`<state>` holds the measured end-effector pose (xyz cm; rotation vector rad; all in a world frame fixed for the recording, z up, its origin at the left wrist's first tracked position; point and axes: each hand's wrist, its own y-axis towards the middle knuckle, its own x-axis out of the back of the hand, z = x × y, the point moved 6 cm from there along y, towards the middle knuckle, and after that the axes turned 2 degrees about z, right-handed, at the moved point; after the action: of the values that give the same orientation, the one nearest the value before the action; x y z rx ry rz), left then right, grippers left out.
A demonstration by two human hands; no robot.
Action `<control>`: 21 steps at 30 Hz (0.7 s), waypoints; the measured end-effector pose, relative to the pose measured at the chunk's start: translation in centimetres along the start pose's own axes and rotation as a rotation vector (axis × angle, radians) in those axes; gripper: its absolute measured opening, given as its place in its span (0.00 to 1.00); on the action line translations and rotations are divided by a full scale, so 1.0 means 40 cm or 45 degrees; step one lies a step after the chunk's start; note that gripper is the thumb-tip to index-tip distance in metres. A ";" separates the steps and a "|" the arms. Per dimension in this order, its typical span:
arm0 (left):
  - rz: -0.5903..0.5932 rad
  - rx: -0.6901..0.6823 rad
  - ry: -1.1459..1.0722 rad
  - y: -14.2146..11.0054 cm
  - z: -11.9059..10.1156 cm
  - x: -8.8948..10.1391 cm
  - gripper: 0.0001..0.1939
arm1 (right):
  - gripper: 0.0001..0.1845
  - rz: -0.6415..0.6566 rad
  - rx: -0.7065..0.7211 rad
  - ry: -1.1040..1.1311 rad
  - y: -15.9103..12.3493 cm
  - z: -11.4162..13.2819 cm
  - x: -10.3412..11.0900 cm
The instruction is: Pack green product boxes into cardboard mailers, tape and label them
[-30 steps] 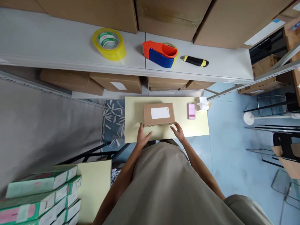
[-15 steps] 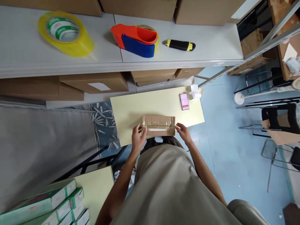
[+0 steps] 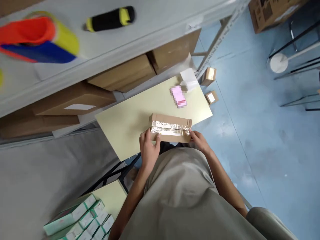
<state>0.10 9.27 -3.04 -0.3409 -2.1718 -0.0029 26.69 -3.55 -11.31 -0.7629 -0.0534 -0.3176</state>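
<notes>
A brown cardboard box (image 3: 171,136) with shiny clear tape along its top is held between my two hands, at the near edge of the pale yellow table (image 3: 140,103). My left hand (image 3: 149,143) grips the box's left end, thumb on the top face and fingers around the corner. At the right end my right hand (image 3: 198,140) has its thumb and fingers closed on the edge. Beyond the box lies a blurred-out pink item (image 3: 178,96), beside a white sheet or wrapper (image 3: 189,80).
On the grey shelf (image 3: 160,20) above sit a red and blue tape dispenser (image 3: 37,40) and a black and yellow utility knife (image 3: 110,19). Cartons (image 3: 72,100) fill the level below. Small boxes (image 3: 208,76) stand right of the table; green-white boxes (image 3: 85,220) are stacked at lower left.
My view has swung to the right. My right hand has closed onto the box's right end, and my left hand grips its left end. The box now appears slightly tilted and larger.
</notes>
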 end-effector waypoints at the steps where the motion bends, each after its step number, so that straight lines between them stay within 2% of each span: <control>1: 0.040 -0.050 0.009 0.008 -0.076 -0.028 0.28 | 0.33 -0.043 -0.059 0.082 -0.004 -0.030 0.059; 4: 0.204 -0.219 0.016 0.027 -0.301 -0.142 0.28 | 0.34 -0.244 -0.211 0.246 -0.035 -0.120 0.243; 7: 0.388 -0.385 -0.002 0.033 -0.504 -0.287 0.31 | 0.36 -0.446 -0.314 0.307 -0.094 -0.199 0.417; 10: 0.588 -0.502 -0.045 0.023 -0.665 -0.444 0.31 | 0.37 -0.658 -0.451 0.329 -0.167 -0.280 0.566; 12: 0.728 -0.550 -0.082 0.011 -0.744 -0.551 0.30 | 0.38 -0.785 -0.551 0.378 -0.203 -0.335 0.640; 14: 0.848 -0.567 -0.110 0.007 -0.799 -0.662 0.29 | 0.40 -0.866 -0.616 0.453 -0.205 -0.389 0.688; 16: 0.919 -0.548 -0.113 0.024 -0.823 -0.778 0.29 | 0.41 -0.901 -0.642 0.531 -0.161 -0.441 0.716; 18: 0.936 -0.500 -0.074 0.071 -0.814 -0.904 0.27 | 0.40 -0.903 -0.654 0.604 -0.070 -0.493 0.727; 21: 0.945 -0.420 0.044 0.188 -0.740 -1.108 0.25 | 0.39 -0.841 -0.663 0.718 0.134 -0.572 0.727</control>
<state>49.93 1.98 -22.04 -1.3026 -1.8899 0.0483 54.43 -23.27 -26.78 -1.1343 0.3291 -1.1986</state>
